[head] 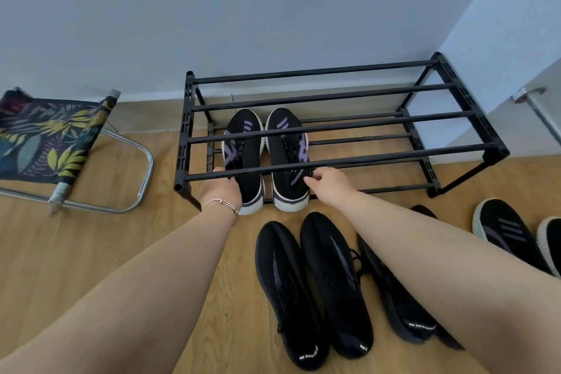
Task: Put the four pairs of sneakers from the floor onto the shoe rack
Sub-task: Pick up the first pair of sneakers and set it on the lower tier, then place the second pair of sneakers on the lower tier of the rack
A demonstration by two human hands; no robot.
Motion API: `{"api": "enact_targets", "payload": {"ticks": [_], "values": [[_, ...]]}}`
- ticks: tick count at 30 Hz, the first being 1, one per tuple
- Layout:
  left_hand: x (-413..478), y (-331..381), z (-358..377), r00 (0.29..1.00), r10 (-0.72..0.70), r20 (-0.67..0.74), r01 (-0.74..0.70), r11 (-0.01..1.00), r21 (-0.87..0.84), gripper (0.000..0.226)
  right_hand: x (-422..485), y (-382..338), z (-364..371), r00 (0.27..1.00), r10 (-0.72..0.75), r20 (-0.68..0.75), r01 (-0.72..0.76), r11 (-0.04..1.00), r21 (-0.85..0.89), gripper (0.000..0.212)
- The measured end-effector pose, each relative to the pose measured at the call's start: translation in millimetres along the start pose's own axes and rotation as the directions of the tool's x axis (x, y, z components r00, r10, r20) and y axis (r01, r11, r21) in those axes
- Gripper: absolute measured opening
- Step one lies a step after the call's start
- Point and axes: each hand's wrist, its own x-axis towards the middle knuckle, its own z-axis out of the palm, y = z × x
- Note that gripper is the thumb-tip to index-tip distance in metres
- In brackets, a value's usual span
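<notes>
A black two-tier shoe rack (pixel 340 118) stands against the wall. A pair of black sneakers with purple stripes rests on its lower tier, toes to the wall. My left hand (pixel 221 191) grips the collar of the left purple-striped sneaker (pixel 244 149). My right hand (pixel 326 184) holds the collar of the right one (pixel 287 158). On the floor in front lies an all-black pair (pixel 312 285). Another dark sneaker (pixel 397 300) is partly hidden under my right forearm. At the far right sits a black pair with white soles (pixel 510 231).
A folding stool (pixel 54 143) with a leaf-print fabric seat and chrome frame stands left of the rack. A door with a metal handle (pixel 528 97) is at the right edge. The floor is light wood.
</notes>
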Motion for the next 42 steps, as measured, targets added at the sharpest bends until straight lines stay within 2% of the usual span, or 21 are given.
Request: {"api": "enact_targets", "payload": {"ticks": [1, 4, 8, 11, 16, 20, 23, 26, 30, 33, 39, 42], "values": [[-9.6, -1.9, 3.6, 1.0, 0.01, -0.026, -0.009, 0.999, 0.046, 0.035, -9.1, 6.3, -1.4, 0.999, -0.026, 0.019, 0.027, 0.999, -0.043, 0.04], [-37.4, -6.7, 16.1, 0.99, 0.069, -0.125, -0.08, 0.993, -0.082, 0.042, -32.2, 28.3, -8.1, 0.995, -0.025, 0.092, 0.035, 0.994, -0.103, 0.041], [-73.8, -10.0, 36.7, 0.995, 0.049, -0.092, -0.06, 0.99, -0.13, 0.048, -59.7, 68.1, -11.3, 0.99, 0.057, 0.126, -0.05, 0.997, -0.061, 0.039], [-106.0, -23.3, 57.4, 0.999, -0.006, 0.032, 0.009, 0.993, -0.115, 0.053, -86.9, 102.0, -0.9, 0.969, 0.161, 0.185, -0.157, 0.987, -0.038, 0.039], [-154.0, -56.8, 83.7, 0.96, -0.144, 0.242, 0.17, 0.981, -0.089, 0.068, -133.1, 130.2, 25.0, 0.965, 0.18, 0.192, -0.16, 0.981, -0.114, 0.056], [-176.9, -77.1, 99.9, 0.917, -0.21, 0.338, 0.253, 0.964, -0.086, 0.077, -144.7, 136.3, 37.8, 0.941, 0.275, 0.196, -0.24, 0.953, -0.184, 0.048], [-188.5, -81.9, 109.3, 0.916, -0.187, 0.356, 0.239, 0.965, -0.109, 0.068, -147.1, 140.3, 43.2, 0.945, 0.275, 0.174, -0.244, 0.952, -0.183, 0.035], [-193.6, -81.4, 114.5, 0.931, -0.183, 0.316, 0.241, 0.958, -0.155, 0.055, -149.9, 140.8, 49.0, 0.963, 0.246, 0.109, -0.226, 0.959, -0.171, 0.027], [-195.5, -82.5, 118.8, 0.94, -0.241, 0.242, 0.294, 0.932, -0.212, 0.038, -153.8, 143.7, 55.6, 0.975, 0.223, 0.013, -0.22, 0.969, -0.115, 0.037], [-200.6, -85.4, 122.6, 0.941, -0.257, 0.222, 0.313, 0.909, -0.276, 0.03, -158.4, 146.4, 59.0, 0.97, 0.241, -0.04, -0.243, 0.968, -0.055, 0.037], [-210.0, -83.5, 108.5, 0.962, -0.221, 0.16, 0.266, 0.893, -0.362, 0.023, -174.9, 147.2, 51.7, 0.958, 0.275, -0.08, -0.273, 0.961, 0.032, 0.033], [-213.3, -70.8, 93.5, 0.968, -0.185, 0.167, 0.233, 0.907, -0.349, 0.022, -178.5, 143.6, 35.8, 0.955, 0.284, -0.089, -0.281, 0.959, 0.05, 0.032]]}}
